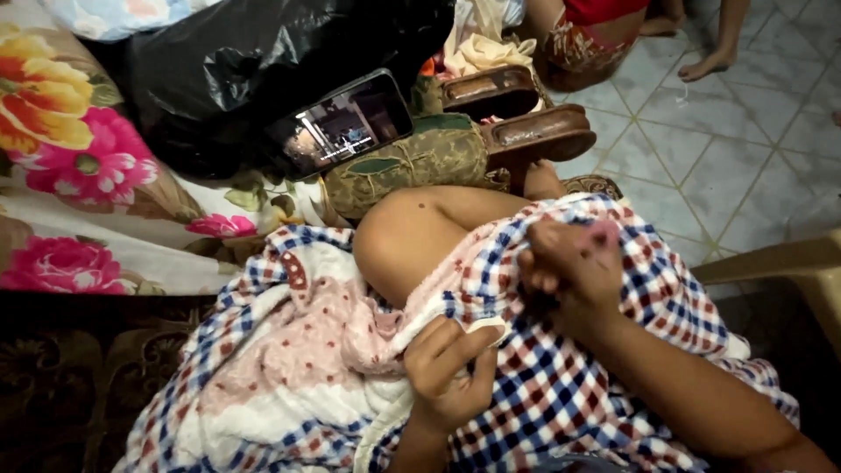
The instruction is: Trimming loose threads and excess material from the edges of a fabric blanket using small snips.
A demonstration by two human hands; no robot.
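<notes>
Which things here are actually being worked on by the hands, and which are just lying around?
In hand:
checked cloth, gripped by the left hand and the right hand

Lying about:
phone, screen lit
black plastic bag
flowered sheet
green patterned cushion
brown wooden sandals

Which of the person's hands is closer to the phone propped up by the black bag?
The left. The left hand grips the checkered cloth below the phone; the right hand clutches the cloth farther off to the phone's right.
</notes>
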